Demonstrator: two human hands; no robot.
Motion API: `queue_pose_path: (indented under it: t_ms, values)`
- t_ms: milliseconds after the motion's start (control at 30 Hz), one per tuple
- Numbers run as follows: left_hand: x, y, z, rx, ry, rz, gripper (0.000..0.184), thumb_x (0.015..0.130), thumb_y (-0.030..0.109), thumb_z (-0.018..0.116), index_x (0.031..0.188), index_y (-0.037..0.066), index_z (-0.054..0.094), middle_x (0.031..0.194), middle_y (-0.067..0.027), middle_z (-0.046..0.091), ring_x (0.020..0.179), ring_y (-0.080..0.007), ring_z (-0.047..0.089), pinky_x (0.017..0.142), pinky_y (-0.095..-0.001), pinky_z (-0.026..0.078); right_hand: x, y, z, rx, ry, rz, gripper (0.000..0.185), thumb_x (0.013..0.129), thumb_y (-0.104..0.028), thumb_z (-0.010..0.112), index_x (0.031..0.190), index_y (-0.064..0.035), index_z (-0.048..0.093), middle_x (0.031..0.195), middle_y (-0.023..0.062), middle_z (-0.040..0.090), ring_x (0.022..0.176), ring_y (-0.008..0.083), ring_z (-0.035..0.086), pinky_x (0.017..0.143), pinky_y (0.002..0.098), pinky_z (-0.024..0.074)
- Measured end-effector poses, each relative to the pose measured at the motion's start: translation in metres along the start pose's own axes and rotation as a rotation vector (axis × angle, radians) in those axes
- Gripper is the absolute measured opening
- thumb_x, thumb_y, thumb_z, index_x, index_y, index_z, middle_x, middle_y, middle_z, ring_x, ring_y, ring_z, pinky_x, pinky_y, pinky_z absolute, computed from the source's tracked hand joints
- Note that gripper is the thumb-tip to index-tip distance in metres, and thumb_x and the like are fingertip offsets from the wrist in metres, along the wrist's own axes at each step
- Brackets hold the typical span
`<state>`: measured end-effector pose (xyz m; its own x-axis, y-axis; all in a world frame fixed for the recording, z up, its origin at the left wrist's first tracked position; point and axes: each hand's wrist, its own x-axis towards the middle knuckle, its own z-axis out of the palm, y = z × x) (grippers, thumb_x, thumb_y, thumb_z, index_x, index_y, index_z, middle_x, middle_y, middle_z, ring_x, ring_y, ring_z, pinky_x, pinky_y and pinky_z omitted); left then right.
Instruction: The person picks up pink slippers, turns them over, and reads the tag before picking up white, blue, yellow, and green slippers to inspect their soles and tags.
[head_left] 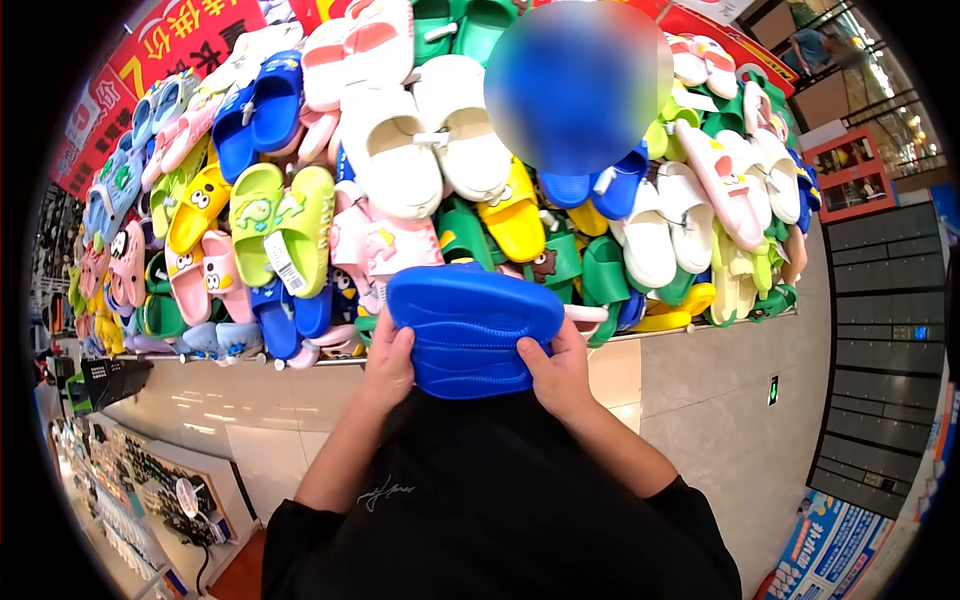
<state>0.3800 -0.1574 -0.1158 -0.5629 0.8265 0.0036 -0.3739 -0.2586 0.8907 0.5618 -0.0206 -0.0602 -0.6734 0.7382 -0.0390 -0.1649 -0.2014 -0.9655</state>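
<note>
A pair of blue slippers (pixel 470 330) is held up in front of the chest with its ridged soles facing me. My left hand (pixel 390 360) grips the left edge, thumb on the near side. On the right edge my right hand (pixel 555 368) is closed, its thumb pressed on the sole. The fingers behind the slippers are hidden. Just beyond hangs a dense display of paired slippers, among them white ones (pixel 390 150), light green ones (pixel 310 230) with a tag, and a yellow one (pixel 515 215).
Red signs (pixel 190 50) stand behind the display. A metal rail (pixel 350 360) runs along its near edge. Shelves with small goods (pixel 150 490) are at the lower left. Grey lockers (pixel 880 350) stand at the right beside the tiled floor (pixel 720 400). A round patch at the top is blurred.
</note>
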Motion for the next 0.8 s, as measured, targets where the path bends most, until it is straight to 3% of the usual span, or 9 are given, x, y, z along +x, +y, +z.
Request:
queue_pose_path:
  t_ms: [167, 200, 233, 300, 367, 433, 500, 700, 800]
  values:
    - [0.029, 0.001, 0.046, 0.305, -0.024, -0.253, 0.031, 0.102, 0.01, 0.052, 0.131, 0.001, 0.051, 0.137, -0.0086, 0.052, 0.113, -0.0098, 0.054, 0.097, -0.0232, 0.042, 0.005, -0.022, -0.041, -0.128, 0.19, -0.155, 0.043, 0.086, -0.001, 0.075, 0.125, 0.0036, 0.059, 0.115, 0.0077, 0.065, 0.102, 0.0131, 0.062, 0.092, 0.0287, 0.0496]
    - [0.03, 0.007, 0.059, 0.234, 0.004, -0.209, 0.024, 0.099, 0.006, 0.055, 0.123, 0.003, 0.055, 0.137, -0.0097, 0.053, 0.105, -0.0083, 0.057, 0.092, -0.0216, 0.045, 0.006, -0.029, -0.048, -0.166, 0.222, -0.193, 0.044, 0.085, -0.002, 0.076, 0.125, 0.0043, 0.058, 0.116, 0.0081, 0.065, 0.103, 0.0135, 0.062, 0.094, 0.0295, 0.0488]
    - [0.03, 0.013, 0.069, 0.235, 0.013, -0.198, 0.024, 0.099, 0.006, 0.055, 0.123, 0.003, 0.055, 0.137, -0.0097, 0.053, 0.105, -0.0083, 0.057, 0.092, -0.0216, 0.045, 0.012, -0.04, -0.046, -0.156, 0.276, -0.29, 0.036, 0.085, -0.004, 0.076, 0.118, 0.0009, 0.062, 0.113, 0.0072, 0.067, 0.099, 0.0137, 0.062, 0.093, 0.0297, 0.048]
    - [0.029, 0.022, 0.081, 0.224, 0.009, 0.045, 0.021, 0.098, 0.003, 0.055, 0.119, 0.003, 0.058, 0.137, -0.0117, 0.054, 0.108, -0.0102, 0.058, 0.093, -0.0236, 0.046, 0.019, -0.046, -0.056, -0.16, 0.294, -0.443, 0.046, 0.083, -0.002, 0.078, 0.124, 0.0049, 0.058, 0.118, 0.0079, 0.064, 0.107, 0.0152, 0.06, 0.097, 0.0303, 0.0467]
    - [0.026, 0.02, 0.072, 0.276, 0.047, 0.106, 0.019, 0.097, 0.002, 0.055, 0.116, 0.002, 0.059, 0.138, -0.0136, 0.054, 0.112, -0.013, 0.059, 0.095, -0.0269, 0.047, 0.03, -0.055, -0.061, -0.161, 0.337, -0.525, 0.047, 0.079, -0.003, 0.081, 0.121, 0.0038, 0.06, 0.113, 0.0098, 0.065, 0.103, 0.0185, 0.063, 0.092, 0.0302, 0.0491]
    - [0.026, 0.016, 0.057, 0.271, 0.139, 0.142, 0.018, 0.097, 0.002, 0.054, 0.114, 0.002, 0.06, 0.136, -0.0128, 0.055, 0.115, -0.0145, 0.058, 0.096, -0.0284, 0.046, 0.043, -0.063, -0.073, -0.905, 0.369, -1.015, 0.046, 0.072, -0.002, 0.084, 0.113, 0.0017, 0.064, 0.107, 0.0133, 0.065, 0.094, 0.0239, 0.066, 0.083, 0.0325, 0.0527]
    - [0.022, 0.016, 0.045, 0.304, 0.178, 0.148, 0.016, 0.098, 0.002, 0.054, 0.113, 0.002, 0.06, 0.132, -0.012, 0.058, 0.114, -0.0152, 0.058, 0.096, -0.0294, 0.046, 0.062, -0.057, -0.082, -1.092, 0.252, -1.265, 0.042, 0.063, -0.005, 0.082, 0.103, -0.0036, 0.068, 0.103, 0.013, 0.065, 0.08, 0.0284, 0.065, 0.069, 0.0376, 0.0527]
    - [0.002, 0.001, 0.031, 0.367, 0.266, 0.076, 0.018, 0.102, 0.011, 0.052, 0.116, 0.002, 0.061, 0.121, -0.0102, 0.066, 0.11, -0.0178, 0.063, 0.091, -0.0308, 0.051, 0.078, -0.024, -0.079, -1.264, -0.087, -1.271, 0.043, 0.058, -0.005, 0.071, 0.101, -0.0054, 0.071, 0.102, 0.0098, 0.067, 0.078, 0.0273, 0.064, 0.065, 0.0365, 0.0497]
    - [-0.001, 0.0, 0.041, 0.3, 0.178, -0.01, 0.025, 0.104, 0.014, 0.05, 0.123, 0.0, 0.059, 0.119, -0.0102, 0.067, 0.105, -0.0168, 0.065, 0.09, -0.0289, 0.05, 0.075, -0.019, -0.068, -1.23, -0.061, -1.29, 0.039, 0.06, -0.01, 0.073, 0.099, -0.0051, 0.071, 0.102, 0.0089, 0.067, 0.076, 0.0261, 0.063, 0.063, 0.0357, 0.0482]
